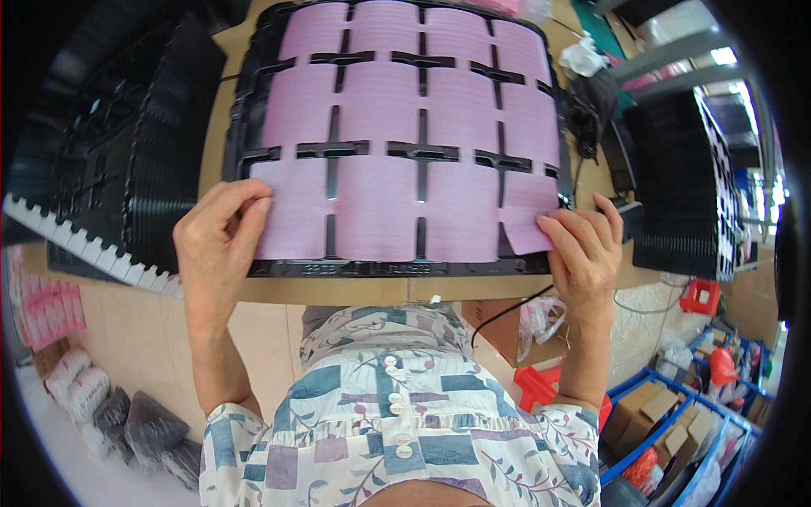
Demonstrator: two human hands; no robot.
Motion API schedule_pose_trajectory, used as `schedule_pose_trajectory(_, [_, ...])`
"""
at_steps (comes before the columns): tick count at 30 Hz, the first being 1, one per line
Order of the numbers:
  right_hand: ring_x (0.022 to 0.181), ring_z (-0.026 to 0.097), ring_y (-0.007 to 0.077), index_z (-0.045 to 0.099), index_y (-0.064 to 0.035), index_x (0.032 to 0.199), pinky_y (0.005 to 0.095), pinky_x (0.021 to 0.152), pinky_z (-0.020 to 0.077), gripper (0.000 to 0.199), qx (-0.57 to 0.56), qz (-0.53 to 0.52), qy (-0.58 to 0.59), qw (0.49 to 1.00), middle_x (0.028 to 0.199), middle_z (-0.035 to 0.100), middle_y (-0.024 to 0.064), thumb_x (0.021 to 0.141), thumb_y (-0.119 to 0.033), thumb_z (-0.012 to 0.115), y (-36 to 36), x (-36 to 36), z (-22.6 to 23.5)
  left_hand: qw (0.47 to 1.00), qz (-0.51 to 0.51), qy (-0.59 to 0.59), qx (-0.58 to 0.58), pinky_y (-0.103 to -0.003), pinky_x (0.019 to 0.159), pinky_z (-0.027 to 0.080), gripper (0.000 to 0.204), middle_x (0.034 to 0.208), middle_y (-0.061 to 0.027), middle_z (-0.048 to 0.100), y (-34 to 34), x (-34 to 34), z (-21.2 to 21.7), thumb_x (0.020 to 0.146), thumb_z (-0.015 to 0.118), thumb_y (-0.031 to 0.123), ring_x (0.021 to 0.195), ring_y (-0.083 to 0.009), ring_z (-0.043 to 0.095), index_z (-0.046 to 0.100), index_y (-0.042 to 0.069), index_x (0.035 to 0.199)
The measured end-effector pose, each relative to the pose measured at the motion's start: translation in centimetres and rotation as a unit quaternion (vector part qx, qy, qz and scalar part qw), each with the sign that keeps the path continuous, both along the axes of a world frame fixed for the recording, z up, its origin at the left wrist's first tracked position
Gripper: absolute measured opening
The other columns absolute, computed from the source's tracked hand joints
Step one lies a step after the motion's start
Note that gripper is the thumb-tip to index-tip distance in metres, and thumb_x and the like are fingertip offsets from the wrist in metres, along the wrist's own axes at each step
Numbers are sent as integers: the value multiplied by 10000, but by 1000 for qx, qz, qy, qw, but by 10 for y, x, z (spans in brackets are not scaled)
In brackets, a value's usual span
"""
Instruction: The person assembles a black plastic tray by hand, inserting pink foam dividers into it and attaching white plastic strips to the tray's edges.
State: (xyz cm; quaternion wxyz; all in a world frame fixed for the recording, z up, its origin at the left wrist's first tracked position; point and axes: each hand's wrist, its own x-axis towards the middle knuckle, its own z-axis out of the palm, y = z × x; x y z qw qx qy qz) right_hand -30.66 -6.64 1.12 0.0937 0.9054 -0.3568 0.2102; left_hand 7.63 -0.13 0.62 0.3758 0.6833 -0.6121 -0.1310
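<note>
Black plastic tray (380,269) front and centre, pink sheets (378,207) laid out in it, three rows of four. Big left stack (165,127) of black trays off to one side, smaller right stack (676,177) on the other. Blue rack (701,403), near right, has cardboard boxes (646,414) in it. Hands are well apart: right hand (587,249) is pinching the near-right sheet (524,211), which sits skewed; left hand (221,232) has finger and thumb at the near-left sheet's (291,215) left edge, can't tell if it's gripped.
</note>
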Motion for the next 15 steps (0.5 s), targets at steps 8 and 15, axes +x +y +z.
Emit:
schedule_pose_trajectory(8, [900,633,246,720,-45,968,531,1045,435,304,-3,-23,-9,1000,953,687,74,676,36,699,9,0,0,1000,-6,4,4,-245,535,426,91,734,-57,622,-1,-4,-1,829,703,-17,577,-112,537,686,-1,917])
schedule_pose_trajectory(15, [862,639,240,711,-51,906,538,1038,446,240,-15,-1,-25,1000,909,687,75,684,40,710,10,1,-1,999,24,35,-4,-225,523,408,87,737,-39,617,-1,-1,-4,828,688,-29,567,-82,501,685,-12,913])
